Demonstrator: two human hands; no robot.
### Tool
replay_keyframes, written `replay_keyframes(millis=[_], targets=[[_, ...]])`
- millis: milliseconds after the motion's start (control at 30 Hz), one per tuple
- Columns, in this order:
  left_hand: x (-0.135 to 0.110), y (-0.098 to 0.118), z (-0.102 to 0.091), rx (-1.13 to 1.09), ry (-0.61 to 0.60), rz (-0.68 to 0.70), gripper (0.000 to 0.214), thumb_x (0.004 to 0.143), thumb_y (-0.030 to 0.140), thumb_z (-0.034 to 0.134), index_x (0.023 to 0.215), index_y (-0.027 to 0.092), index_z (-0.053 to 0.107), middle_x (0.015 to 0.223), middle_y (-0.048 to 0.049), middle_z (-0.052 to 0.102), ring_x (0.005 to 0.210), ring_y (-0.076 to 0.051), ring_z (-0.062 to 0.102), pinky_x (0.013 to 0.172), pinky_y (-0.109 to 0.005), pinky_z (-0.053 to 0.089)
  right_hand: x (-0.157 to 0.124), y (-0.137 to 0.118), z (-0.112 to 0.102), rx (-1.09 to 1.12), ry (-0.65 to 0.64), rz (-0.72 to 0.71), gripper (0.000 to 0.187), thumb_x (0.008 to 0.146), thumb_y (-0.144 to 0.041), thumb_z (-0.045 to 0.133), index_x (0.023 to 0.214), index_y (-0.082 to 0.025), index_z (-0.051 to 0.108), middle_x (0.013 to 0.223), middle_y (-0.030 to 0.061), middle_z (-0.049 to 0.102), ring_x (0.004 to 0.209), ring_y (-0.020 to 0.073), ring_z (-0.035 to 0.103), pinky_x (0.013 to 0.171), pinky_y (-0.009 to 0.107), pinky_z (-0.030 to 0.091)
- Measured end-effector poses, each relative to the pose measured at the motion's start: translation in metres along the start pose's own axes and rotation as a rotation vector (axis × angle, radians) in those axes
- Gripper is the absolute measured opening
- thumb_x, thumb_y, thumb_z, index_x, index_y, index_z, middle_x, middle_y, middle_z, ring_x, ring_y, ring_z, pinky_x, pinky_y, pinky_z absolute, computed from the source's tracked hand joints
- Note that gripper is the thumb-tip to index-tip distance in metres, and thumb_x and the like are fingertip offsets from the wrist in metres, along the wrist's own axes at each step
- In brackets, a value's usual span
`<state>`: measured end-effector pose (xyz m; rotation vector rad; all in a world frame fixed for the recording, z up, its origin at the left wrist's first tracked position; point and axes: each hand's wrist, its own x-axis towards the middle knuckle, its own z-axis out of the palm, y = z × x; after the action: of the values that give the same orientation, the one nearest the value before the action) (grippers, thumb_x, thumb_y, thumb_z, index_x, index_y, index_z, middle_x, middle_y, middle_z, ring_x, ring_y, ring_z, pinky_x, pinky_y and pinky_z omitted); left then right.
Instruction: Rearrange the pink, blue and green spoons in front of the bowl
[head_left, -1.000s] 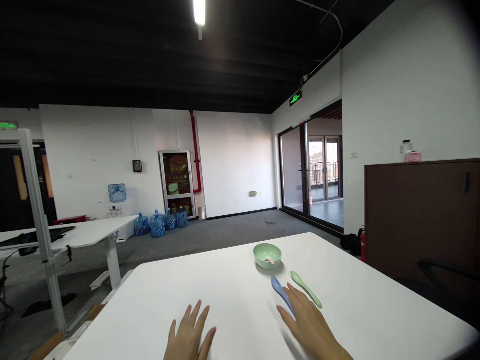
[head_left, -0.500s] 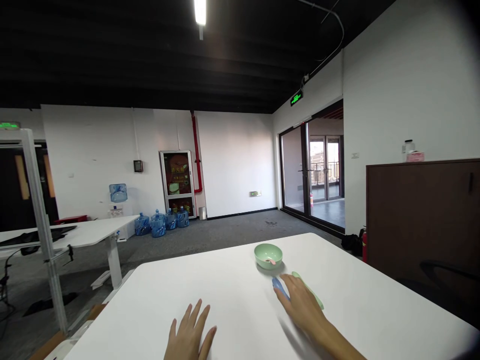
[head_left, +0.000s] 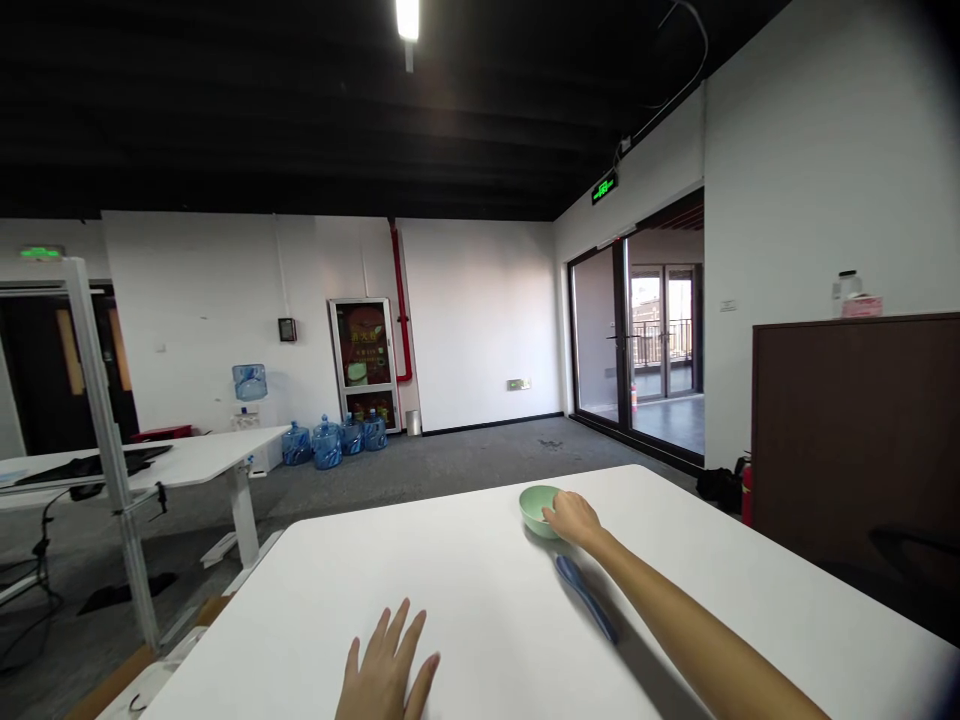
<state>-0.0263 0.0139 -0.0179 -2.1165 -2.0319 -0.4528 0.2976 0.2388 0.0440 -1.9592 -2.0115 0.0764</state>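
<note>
left hand (head_left: pixel 381 668): palm down, fingers spread | right hand (head_left: pixel 573 516): outstretched, curled at green bowl (head_left: pixel 532 512), cannot tell if gripping

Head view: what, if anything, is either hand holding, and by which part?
The left hand is open, holding nothing. The right hand covers the right side of the bowl; whether it holds anything cannot be told.

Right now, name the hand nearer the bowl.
Right: the right hand is at the right side of the bowl; the left hand is well apart, nearer the camera.
</note>
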Motion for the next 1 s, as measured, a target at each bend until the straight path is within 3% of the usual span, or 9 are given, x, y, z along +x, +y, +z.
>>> replay_keyframes(millis=[200, 567, 767, 1000], targets=[[-0.002, -0.003, 0.002, -0.012, 0.025, -0.002, 0.051, 0.100, 0.045, 0.037, 0.148, 0.035, 0.050, 0.160, -0.0045, 0.049, 0.149, -0.032, 0.043, 0.116, -0.063, 0.043, 0.012, -0.003, 0.011, 0.012, -0.046, 0.076, 0.033, 0.089, -0.034, 0.060, 0.112, -0.016, 0.074, 0.119, 0.0171, 0.075, 0.112, 0.0290, 0.070, 0.082, 0.032, 0.050], [-0.003, -0.005, 0.004, -0.029, 0.025, -0.012, 0.050, 0.100, 0.044, 0.037, 0.147, 0.035, 0.051, 0.160, -0.0052, 0.050, 0.149, -0.033, 0.044, 0.116, -0.063, 0.043, 0.014, -0.007, 0.018, 0.046, -0.094, 0.136, 0.036, 0.092, -0.032, 0.057, 0.118, -0.013, 0.071, 0.123, 0.0183, 0.073, 0.111, 0.0274, 0.070, 0.083, 0.032, 0.051], [-0.004, -0.007, 0.005, -0.005, 0.030, -0.010, 0.050, 0.100, 0.044, 0.037, 0.147, 0.036, 0.051, 0.159, -0.0045, 0.051, 0.149, -0.032, 0.044, 0.116, -0.062, 0.043, 0.005, -0.005, 0.007, 0.052, -0.046, 0.098, 0.042, 0.099, -0.043, 0.048, 0.112, -0.011, 0.072, 0.119, 0.0195, 0.073, 0.106, 0.0278, 0.071, 0.078, 0.032, 0.048], [-0.005, 0.001, -0.002, -0.007, -0.004, -0.015, 0.051, 0.099, 0.042, 0.037, 0.147, 0.033, 0.052, 0.160, -0.0052, 0.049, 0.149, -0.032, 0.044, 0.117, -0.062, 0.042, -0.022, 0.020, -0.018, 0.034, 0.034, 0.031, 0.036, 0.101, -0.037, 0.043, 0.100, -0.016, 0.073, 0.108, 0.0154, 0.076, 0.099, 0.0253, 0.071, 0.074, 0.029, 0.041]])
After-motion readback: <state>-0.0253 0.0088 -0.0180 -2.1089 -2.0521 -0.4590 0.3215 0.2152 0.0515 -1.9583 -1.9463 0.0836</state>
